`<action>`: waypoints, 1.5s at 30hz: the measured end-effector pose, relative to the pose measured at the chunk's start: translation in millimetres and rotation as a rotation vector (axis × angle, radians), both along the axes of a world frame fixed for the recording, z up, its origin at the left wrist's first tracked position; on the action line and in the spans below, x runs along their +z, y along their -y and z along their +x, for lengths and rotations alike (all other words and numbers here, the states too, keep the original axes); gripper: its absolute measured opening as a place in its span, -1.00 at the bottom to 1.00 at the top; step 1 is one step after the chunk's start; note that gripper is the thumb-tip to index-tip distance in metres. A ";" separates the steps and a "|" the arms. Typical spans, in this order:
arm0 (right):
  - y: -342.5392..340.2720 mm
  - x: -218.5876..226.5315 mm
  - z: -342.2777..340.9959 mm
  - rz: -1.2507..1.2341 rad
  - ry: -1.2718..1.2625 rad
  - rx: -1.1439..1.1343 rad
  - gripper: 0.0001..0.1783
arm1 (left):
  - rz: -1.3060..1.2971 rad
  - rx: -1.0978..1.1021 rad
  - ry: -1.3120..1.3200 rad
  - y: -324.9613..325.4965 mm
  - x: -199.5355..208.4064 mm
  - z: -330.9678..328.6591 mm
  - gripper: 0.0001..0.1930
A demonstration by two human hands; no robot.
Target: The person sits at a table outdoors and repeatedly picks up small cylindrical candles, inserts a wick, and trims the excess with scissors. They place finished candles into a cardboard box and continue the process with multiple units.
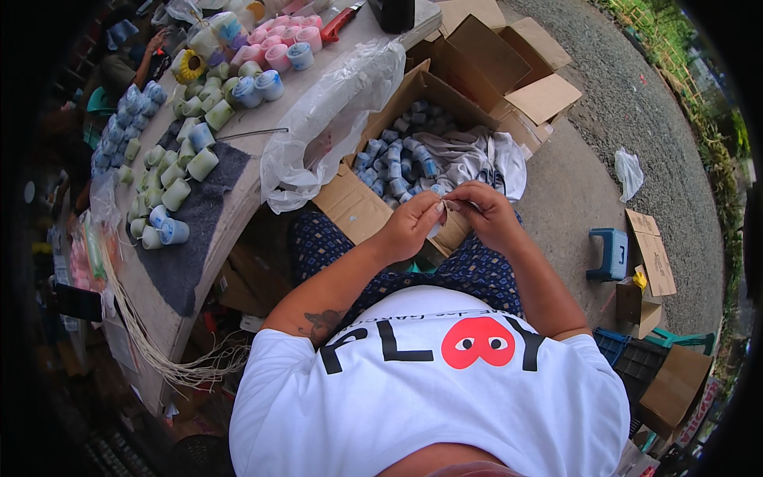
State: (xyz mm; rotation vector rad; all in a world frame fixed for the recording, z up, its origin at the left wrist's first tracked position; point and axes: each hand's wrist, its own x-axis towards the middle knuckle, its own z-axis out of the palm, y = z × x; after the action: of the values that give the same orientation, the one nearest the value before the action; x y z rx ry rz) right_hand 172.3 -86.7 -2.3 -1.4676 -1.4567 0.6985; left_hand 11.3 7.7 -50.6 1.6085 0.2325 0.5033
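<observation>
My left hand [416,224] and my right hand [486,211] meet in front of me above the near edge of an open cardboard box [350,203]. The fingers of both are pinched together on something small, mostly hidden by the fingertips. A pale scrap [435,230] shows just below my left fingers. Inside the box lie many small blue-grey candles [395,168], heaped loosely. A light grey cloth [475,159] is bunched on the box's right side, beyond my right hand.
On the left, a table [238,183] carries green candles [176,193], pink candles [277,56] and a dark cloth [208,226]. Clear plastic [318,131] hangs over its edge, and pale wicks [151,342] droop nearby. Rightward stand a blue stool [608,253] and cardboard boxes [675,385]. Another person [135,60] is far left.
</observation>
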 end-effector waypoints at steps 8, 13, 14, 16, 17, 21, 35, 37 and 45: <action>-3.3 5.3 -1.5 0.037 0.148 -0.005 -0.90 | 0.015 0.036 -0.045 0.4 13.9 0.3 -0.79; -5.9 0.1 -5.8 0.124 0.271 -0.104 -0.90 | 0.080 0.033 -0.032 -8.0 8.5 -0.6 -0.79; -6.3 -1.4 -5.3 0.128 0.276 -0.124 -0.90 | 0.087 0.036 -0.033 -8.7 7.1 -0.7 -0.79; -7.1 -2.5 -2.2 0.089 0.216 -0.112 -0.87 | 0.086 0.044 -0.039 -9.1 8.0 -0.7 -0.79; -7.4 -2.4 -0.4 0.070 0.186 -0.106 -0.86 | 0.079 0.049 -0.044 -8.6 10.1 -0.3 -0.79; -9.8 5.6 6.3 0.064 0.173 0.003 -0.81 | 0.088 0.064 -0.046 -8.8 14.0 -0.9 -0.81; -15.7 11.2 -2.0 0.117 0.342 0.012 -0.90 | 0.121 0.035 -0.070 -16.5 11.8 -0.6 -0.81; -20.3 7.3 -5.1 0.187 0.375 -0.013 -0.90 | 0.131 0.050 -0.080 -17.8 12.5 -0.3 -0.80; -22.5 -1.0 -10.8 0.279 0.428 -0.095 -0.88 | 0.121 0.058 -0.087 -20.1 10.6 -0.5 -0.79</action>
State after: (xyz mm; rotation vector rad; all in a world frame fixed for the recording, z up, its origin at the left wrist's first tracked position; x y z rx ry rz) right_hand 161.5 -64.2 -3.4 -1.5084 -1.7100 0.1130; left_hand 10.8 27.9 -40.0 1.7474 0.3204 0.5003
